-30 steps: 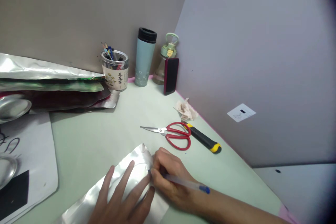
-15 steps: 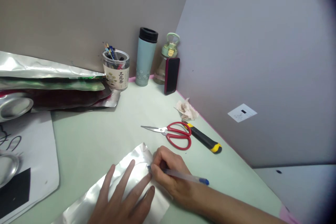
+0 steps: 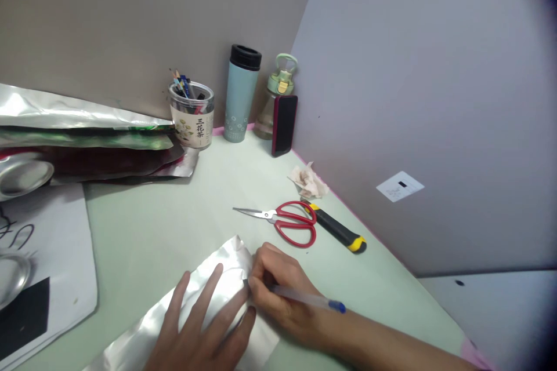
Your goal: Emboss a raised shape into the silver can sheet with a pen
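currently your left hand (image 3: pixel 198 333) lies flat on the silver foil sheet (image 3: pixel 195 313) at the near edge of the pale green desk (image 3: pixel 174 220), fingers spread apart and pressing it down. your right hand (image 3: pixel 278 290) sits just right of it, fingers pinched together on a clear pen with a blue cap (image 3: pixel 300 297) — the tip meets the foil's right edge, close to your left fingertips.

beyond the hands, toward the right wall, red-handled scissors (image 3: pixel 287 221) lie closed, blades pointing left; a black and yellow utility knife (image 3: pixel 339 233) lies just beside the handles, and a crumpled tissue (image 3: pixel 308 181) sits a little farther back.

far corner: a jar of pencils (image 3: pixel 192 115), a light blue tumbler with black lid (image 3: pixel 241 94), a green-capped bottle (image 3: pixel 278 93) with a red-cased phone (image 3: pixel 284 125) leaning upright against it.

far left — a stack of foil sheets, silver over green and dark red (image 3: pixel 87 139). near left: white paper with black marks (image 3: pixel 47 266), with shiny metal dishes (image 3: pixel 21 174) at its edges, partly cut off by the frame.
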`<act>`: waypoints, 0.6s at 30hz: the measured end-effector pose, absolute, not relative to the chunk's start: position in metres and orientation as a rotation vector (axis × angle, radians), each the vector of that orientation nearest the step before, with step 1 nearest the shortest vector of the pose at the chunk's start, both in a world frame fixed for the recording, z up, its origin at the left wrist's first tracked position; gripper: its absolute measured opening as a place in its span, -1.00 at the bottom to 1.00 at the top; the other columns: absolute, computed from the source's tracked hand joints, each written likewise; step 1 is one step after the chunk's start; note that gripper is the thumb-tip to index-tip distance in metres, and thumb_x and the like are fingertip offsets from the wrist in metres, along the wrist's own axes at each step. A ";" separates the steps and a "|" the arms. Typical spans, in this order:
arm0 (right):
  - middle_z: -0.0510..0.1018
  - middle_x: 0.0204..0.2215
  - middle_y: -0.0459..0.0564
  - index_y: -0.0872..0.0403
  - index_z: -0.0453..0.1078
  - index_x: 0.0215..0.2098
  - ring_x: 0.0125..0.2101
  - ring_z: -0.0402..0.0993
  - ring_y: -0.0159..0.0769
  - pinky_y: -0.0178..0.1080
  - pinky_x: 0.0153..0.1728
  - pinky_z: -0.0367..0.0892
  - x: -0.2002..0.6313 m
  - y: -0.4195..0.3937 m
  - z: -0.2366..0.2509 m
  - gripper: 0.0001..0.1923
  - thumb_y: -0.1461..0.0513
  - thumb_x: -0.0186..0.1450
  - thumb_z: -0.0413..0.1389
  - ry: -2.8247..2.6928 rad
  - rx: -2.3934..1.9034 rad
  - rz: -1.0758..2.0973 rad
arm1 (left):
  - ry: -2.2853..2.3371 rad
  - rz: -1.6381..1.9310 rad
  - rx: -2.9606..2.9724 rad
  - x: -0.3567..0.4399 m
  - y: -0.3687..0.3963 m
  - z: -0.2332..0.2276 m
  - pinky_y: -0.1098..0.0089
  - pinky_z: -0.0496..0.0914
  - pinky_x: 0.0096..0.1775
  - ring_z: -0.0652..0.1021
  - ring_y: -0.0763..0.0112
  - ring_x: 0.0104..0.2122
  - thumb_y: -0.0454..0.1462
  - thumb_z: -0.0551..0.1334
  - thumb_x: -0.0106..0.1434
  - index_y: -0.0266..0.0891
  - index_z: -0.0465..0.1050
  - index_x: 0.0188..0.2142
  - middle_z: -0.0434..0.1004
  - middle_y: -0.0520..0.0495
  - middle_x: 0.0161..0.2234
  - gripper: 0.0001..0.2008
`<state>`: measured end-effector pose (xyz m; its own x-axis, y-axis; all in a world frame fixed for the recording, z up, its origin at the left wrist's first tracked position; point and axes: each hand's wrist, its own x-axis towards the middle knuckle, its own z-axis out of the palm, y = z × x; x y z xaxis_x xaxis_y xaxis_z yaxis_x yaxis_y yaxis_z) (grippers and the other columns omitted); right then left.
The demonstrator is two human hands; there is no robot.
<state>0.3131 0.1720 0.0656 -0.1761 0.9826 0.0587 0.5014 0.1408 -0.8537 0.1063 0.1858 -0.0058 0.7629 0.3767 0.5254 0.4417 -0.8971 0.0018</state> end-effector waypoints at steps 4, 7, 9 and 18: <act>0.29 -0.49 -0.14 0.04 0.16 -0.45 -0.44 0.23 -0.37 -0.31 -0.42 0.16 0.313 0.172 0.064 -0.81 0.33 0.31 0.04 -1.777 -1.430 0.911 | -0.660 -0.763 -2.836 0.104 0.186 -0.006 -0.12 -0.30 0.36 -0.09 0.03 0.42 0.01 0.23 0.32 0.07 0.46 0.08 0.48 0.13 0.17 -0.63; 0.28 -0.49 -0.14 0.04 0.15 -0.45 -0.44 0.23 -0.37 -0.31 -0.42 0.15 0.313 0.172 0.064 -0.81 0.32 0.31 0.04 -1.777 -1.424 0.908 | -0.628 -0.723 -2.833 0.103 0.186 -0.007 -0.16 -0.30 0.35 -0.10 -0.01 0.42 0.01 0.22 0.32 0.06 0.45 0.10 0.45 0.10 0.19 -0.62; 0.28 -0.49 -0.14 0.04 0.16 -0.46 -0.45 0.22 -0.37 -0.31 -0.41 0.15 0.313 0.172 0.066 -0.81 0.32 0.31 0.04 -1.753 -1.424 0.933 | -0.631 -0.714 -2.837 0.103 0.187 -0.007 -0.16 -0.29 0.35 -0.10 -0.01 0.42 0.00 0.23 0.33 0.07 0.45 0.09 0.44 0.10 0.20 -0.62; 0.29 -0.50 -0.15 0.04 0.16 -0.47 -0.46 0.21 -0.38 -0.30 -0.42 0.13 0.314 0.173 0.071 -0.81 0.33 0.28 0.06 -1.687 -1.489 1.007 | -0.685 -0.802 -2.853 0.106 0.185 -0.007 -0.12 -0.29 0.36 -0.07 0.04 0.41 -0.04 0.20 0.35 0.06 0.46 0.06 0.49 0.15 0.16 -0.69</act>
<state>0.3135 0.1728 0.0710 -0.1303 0.9914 -0.0110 0.4797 0.0534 -0.8758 0.1057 0.1854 -0.0072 0.7601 0.3951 0.5158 0.4478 -0.8938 0.0248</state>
